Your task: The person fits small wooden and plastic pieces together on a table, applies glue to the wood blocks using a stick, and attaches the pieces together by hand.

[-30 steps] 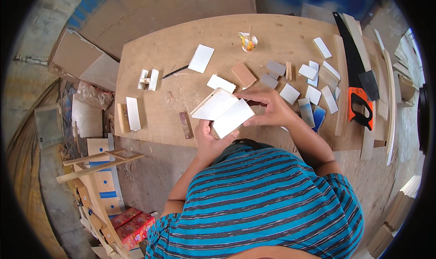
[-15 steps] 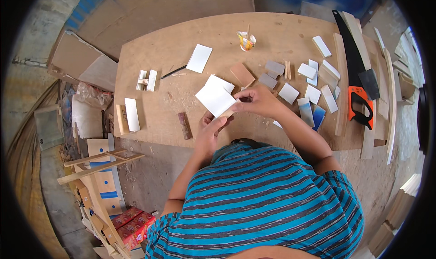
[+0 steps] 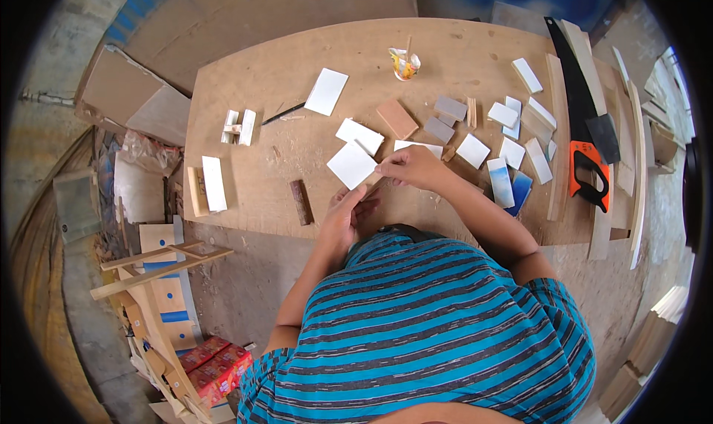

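In front of my body both hands hold a small white-faced wooden board [image 3: 351,165], its lower right corner toward me. My left hand [image 3: 346,214] grips it from below, thumb near the edge. Fingers of my right hand [image 3: 417,167] are pinched at the right corner; any small thing in that pinch is too small to make out. Beyond the board, another white piece [image 3: 361,136] lies on the table. A dark brown stick-like block [image 3: 301,202] rests left of my left hand, and a tan block [image 3: 397,118] lies farther off.
Several white and grey blocks [image 3: 473,150] lie to the right on the wooden table [image 3: 252,82]. An orange-handled saw [image 3: 587,179] rests on planks at the right. A paper cup [image 3: 405,64] holding a stick stands at the back. A white rectangle [image 3: 326,92] lies near a dark pencil-like stick [image 3: 284,113].
The held board has turned and tilted and now sits slightly lower, uncovering more of the white piece behind it. My right hand has shifted slightly left and down.
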The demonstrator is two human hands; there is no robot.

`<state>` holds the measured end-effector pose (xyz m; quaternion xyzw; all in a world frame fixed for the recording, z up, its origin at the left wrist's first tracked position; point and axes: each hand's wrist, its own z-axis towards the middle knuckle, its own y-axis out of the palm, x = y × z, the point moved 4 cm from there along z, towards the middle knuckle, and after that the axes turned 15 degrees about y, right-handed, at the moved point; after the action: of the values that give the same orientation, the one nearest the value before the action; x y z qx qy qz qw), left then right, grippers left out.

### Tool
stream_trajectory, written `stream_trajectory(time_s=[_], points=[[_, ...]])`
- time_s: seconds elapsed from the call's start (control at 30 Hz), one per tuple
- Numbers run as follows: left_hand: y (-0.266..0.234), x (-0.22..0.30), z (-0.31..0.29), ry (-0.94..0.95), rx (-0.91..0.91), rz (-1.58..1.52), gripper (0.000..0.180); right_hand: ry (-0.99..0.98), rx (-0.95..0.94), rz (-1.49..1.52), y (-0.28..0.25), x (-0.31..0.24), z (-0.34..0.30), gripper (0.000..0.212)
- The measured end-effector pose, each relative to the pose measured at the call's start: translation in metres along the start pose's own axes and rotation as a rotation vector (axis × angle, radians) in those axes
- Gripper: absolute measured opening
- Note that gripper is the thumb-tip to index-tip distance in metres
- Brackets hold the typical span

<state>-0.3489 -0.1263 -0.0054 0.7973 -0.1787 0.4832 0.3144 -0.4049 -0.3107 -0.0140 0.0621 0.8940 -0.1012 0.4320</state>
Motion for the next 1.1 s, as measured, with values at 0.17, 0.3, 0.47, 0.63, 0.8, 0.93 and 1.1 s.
stream_trajectory(time_s=[0.17,0.3,0.47,0.63,0.8,0.93,1.1], points=[[-0.015,0.008,-0.008,-0.038,0.038,0.127,0.056,-0.094,-0.072,-0.065,-0.006,-0.007,-0.011,0.033],[-0.034,0.015,-0.018,0.173,0.151,0.286,0.064,-0.243,-0.086,0.032,-0.01,-0.013,-0.036,0.042],[0.001,0.049,-0.025,0.457,-0.101,0.522,0.102,-0.778,0.19,-0.1,0.01,-0.039,-0.08,0.052],[0.033,0.061,-0.01,0.608,-0.116,0.197,0.116,-1.081,0.312,-0.519,0.028,-0.067,-0.11,0.052],[0.019,0.067,-0.008,0.704,-0.208,0.27,0.117,-1.125,0.543,-0.698,-0.017,-0.084,-0.097,0.053],[0.022,0.073,-0.005,0.682,-0.208,0.251,0.115,-0.653,1.038,-0.428,-0.116,-0.102,-0.035,0.044],[0.014,0.081,0.005,0.655,-0.167,0.096,0.111,-0.311,0.837,-0.249,-0.172,-0.116,0.04,0.044]])
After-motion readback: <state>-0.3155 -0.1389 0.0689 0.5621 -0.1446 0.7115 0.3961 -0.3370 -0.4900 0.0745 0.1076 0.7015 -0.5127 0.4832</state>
